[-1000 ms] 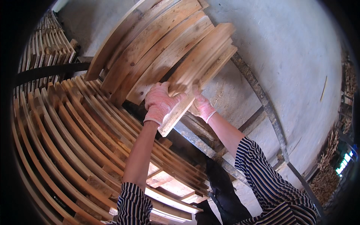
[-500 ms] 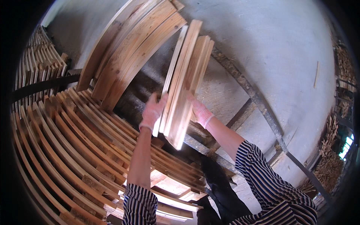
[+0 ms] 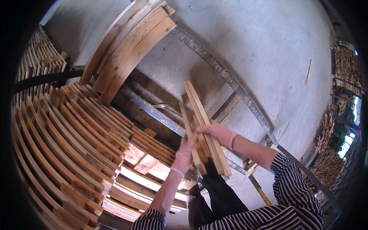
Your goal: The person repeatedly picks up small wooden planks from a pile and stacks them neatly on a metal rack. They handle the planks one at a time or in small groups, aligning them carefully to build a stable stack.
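Observation:
Between my gloved hands a few narrow wooden boards slant away from me, above my dark-trousered legs. My left hand (image 3: 184, 154) is closed on the left wooden board (image 3: 185, 115), which stands a little apart from the others at its far end. My right hand (image 3: 219, 134) wraps over the right-hand wooden boards (image 3: 198, 104), lying side by side, with fingers reaching toward the left board. Both hands wear thin pale pink gloves, and their fingertips come close together. Where the fingers meet, the exact contact is hard to make out.
A large slatted stack of boards (image 3: 73, 134) fills the left side. Several wide planks (image 3: 132, 50) lean at its far end. A metal rail (image 3: 226, 78) crosses the grey floor (image 3: 276, 50), with a yellow bar (image 3: 263, 194) near my legs. Bundled sticks (image 3: 326, 153) lie far right.
Both hands have brought the boards nearer to me and lower in the picture. The left board and the right-hand boards are now spread apart at the far end. My right hand has shifted over the top.

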Demonstrator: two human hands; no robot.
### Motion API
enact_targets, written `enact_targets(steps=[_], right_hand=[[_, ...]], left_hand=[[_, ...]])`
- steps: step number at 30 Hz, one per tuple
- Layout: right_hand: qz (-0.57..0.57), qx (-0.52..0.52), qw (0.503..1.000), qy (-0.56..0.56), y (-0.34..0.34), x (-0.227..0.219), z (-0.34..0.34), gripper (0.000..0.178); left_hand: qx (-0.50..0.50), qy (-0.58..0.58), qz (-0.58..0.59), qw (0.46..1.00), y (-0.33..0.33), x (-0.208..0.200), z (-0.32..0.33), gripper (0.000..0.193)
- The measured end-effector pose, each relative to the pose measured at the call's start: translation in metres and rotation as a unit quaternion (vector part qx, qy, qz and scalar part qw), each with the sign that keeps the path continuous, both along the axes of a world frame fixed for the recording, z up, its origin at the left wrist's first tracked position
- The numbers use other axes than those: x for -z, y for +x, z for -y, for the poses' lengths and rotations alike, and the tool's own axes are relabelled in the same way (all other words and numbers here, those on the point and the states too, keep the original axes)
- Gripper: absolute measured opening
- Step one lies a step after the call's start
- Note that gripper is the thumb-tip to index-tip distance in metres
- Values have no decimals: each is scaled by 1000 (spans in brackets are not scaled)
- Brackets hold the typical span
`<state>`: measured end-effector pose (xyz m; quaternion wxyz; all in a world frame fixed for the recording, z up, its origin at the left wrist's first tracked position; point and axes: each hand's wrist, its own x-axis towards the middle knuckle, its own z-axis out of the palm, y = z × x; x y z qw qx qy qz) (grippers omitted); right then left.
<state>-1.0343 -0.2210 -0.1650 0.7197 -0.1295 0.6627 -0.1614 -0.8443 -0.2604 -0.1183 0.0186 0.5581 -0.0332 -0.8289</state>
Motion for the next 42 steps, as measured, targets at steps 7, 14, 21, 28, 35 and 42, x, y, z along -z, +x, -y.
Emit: enact_targets(steps=[7, 14, 21, 28, 35, 42], right_hand=[[138, 205, 942, 224, 40, 47, 20, 45], [207, 302, 921, 132, 69, -16, -104, 54], [290, 330, 898, -7, 152, -104, -221, 66], [326, 145, 934, -16, 270, -135, -322, 71], [178, 81, 980, 36, 363, -114, -313, 69], [-179, -267, 885, -337, 464, -74, -276, 109]], left_hand=[[-133, 84, -94, 983, 30, 81, 5, 58], [2, -65, -106, 992, 73, 1, -90, 103], [245, -375, -40, 893, 189, -132, -177, 131], [206, -483, 104, 845, 313, -194, -358, 126], [98, -502, 256, 821, 360, -141, -456, 128], [-138, -453, 350, 808, 361, -28, -438, 94]])
